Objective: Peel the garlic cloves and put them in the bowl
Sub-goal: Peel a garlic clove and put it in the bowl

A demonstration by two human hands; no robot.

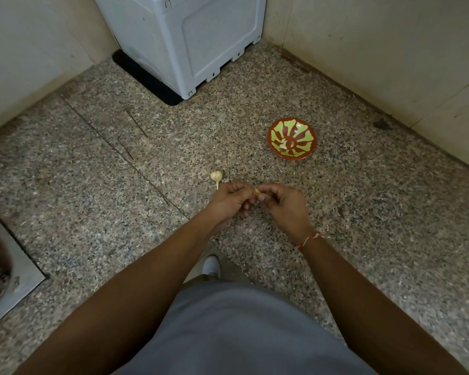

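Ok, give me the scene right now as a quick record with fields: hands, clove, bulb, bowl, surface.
left hand: pinches the garlic clove from its left side
right hand: pinches the same clove from its right side
garlic clove: held between both hands above the floor, small, skin state too small to tell
garlic bulb: lies on the floor just beyond the left hand, stalk pointing toward the person
bowl: red with green pattern, on the floor ahead and right of the hands
peeled cloves: a few pale pieces lie in the bowl
surface: speckled granite floor
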